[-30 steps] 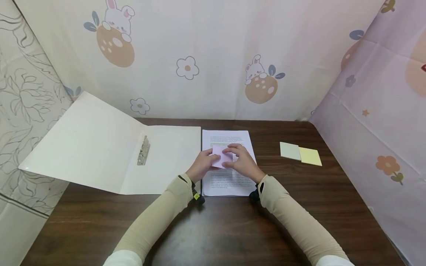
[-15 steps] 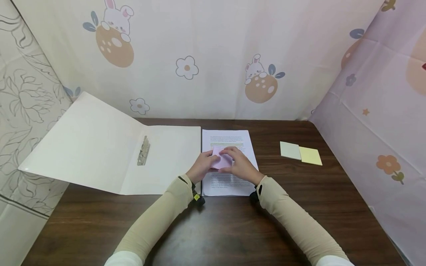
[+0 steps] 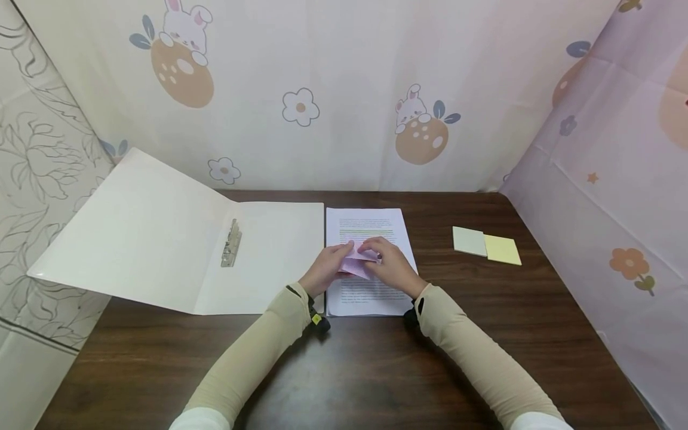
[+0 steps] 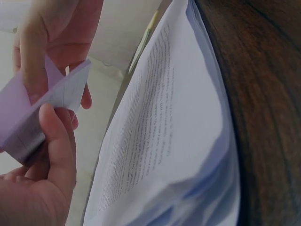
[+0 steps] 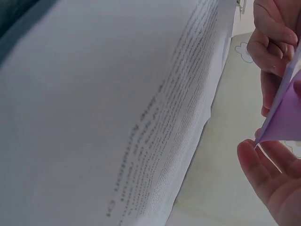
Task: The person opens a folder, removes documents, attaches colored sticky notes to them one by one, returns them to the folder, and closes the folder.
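Note:
Over the stack of printed sheets, my left hand holds a purple sticky note pad, its thumb on the pad's face. My right hand pinches at the pad's right side. A top purple sheet bends up from the rest, and in the left wrist view a right finger reaches between the layers. The right wrist view shows right fingertips at the pad's lower corner. Part of the pad is hidden by the fingers.
An open white binder lies left of the sheets, with its metal clip near the spine. To the right, a pale green pad and a yellow pad lie on the brown table. A patterned curtain stands behind.
The pad's top sheet has come up and bent away from the layers below. My right fingers have shifted slightly on the pad; the left hand stays almost in place.

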Demonstrator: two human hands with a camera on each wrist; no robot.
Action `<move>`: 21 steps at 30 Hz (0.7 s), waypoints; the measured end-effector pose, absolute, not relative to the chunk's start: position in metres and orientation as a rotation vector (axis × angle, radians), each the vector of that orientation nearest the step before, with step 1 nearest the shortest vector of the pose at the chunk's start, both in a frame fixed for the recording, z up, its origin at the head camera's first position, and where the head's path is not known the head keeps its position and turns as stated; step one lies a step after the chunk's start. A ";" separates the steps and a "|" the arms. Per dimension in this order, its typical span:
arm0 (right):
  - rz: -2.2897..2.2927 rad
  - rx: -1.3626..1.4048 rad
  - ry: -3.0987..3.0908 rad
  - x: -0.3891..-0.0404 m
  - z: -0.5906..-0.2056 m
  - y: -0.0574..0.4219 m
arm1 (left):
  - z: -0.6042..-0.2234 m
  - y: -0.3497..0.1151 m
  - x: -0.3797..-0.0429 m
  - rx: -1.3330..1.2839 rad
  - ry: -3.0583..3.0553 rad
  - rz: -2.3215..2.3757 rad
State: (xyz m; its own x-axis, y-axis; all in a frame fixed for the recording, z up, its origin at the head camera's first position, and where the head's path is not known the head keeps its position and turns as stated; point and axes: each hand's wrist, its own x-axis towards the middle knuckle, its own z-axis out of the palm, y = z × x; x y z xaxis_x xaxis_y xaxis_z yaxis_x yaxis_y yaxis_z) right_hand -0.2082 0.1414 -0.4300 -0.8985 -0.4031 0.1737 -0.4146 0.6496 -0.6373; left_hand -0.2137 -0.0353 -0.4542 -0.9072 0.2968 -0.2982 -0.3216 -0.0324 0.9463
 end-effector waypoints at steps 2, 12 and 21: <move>1.090 0.660 -2.814 -0.210 -0.430 0.142 | -0.454 -0.035 -0.214 -0.009 1.801 1.996; 1.137 0.515 -2.776 -0.211 -0.432 0.145 | -0.455 -0.036 -0.213 0.059 1.884 1.926; 1.279 0.468 -2.717 -0.217 -0.431 0.150 | -0.447 -0.042 -0.212 0.135 2.183 1.722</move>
State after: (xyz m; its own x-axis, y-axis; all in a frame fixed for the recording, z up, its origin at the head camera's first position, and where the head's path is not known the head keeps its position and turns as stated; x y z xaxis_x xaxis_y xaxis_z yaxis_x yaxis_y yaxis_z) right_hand -0.2174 0.1497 -0.4313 -0.9475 -0.2312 0.2210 -0.3177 0.5995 -0.7347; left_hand -0.2118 -0.0421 -0.4474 -0.9322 0.2902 -0.2163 -0.1427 0.2544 0.9565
